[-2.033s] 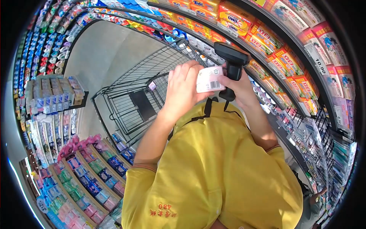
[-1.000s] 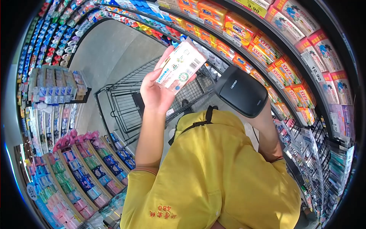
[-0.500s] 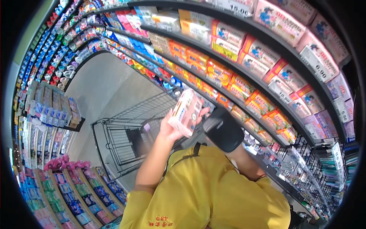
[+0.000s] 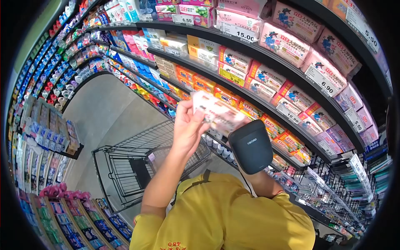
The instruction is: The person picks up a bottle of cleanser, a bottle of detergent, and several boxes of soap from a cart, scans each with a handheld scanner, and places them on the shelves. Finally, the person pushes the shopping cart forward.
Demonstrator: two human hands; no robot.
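My left hand (image 4: 186,127) is closed on one end of a pink-and-white boxed pack (image 4: 218,113), thumb on its upper face. The pack is smeared by motion and its print is unreadable; it looks like the soap packs on the shelf. It is held tilted in front of the shelves. A black rounded device (image 4: 251,148) covers my right hand, so its fingers are hidden. Only my right forearm (image 4: 264,183) shows below the device. Whether the right hand touches the pack's far end cannot be seen.
A black wire shopping cart (image 4: 125,166) stands ahead on the left, on the grey floor (image 4: 98,108). Long shelves of pink soap packs (image 4: 285,43) and orange packs (image 4: 250,110) run along the right. Bottles line the far shelves; a display stand (image 4: 54,125) is at left.
My left hand has turned and lifted the pack up toward the shelf, tilting it sideways. The right fingers seen at the pack earlier are now hidden. The view has shifted toward the upper shelves.
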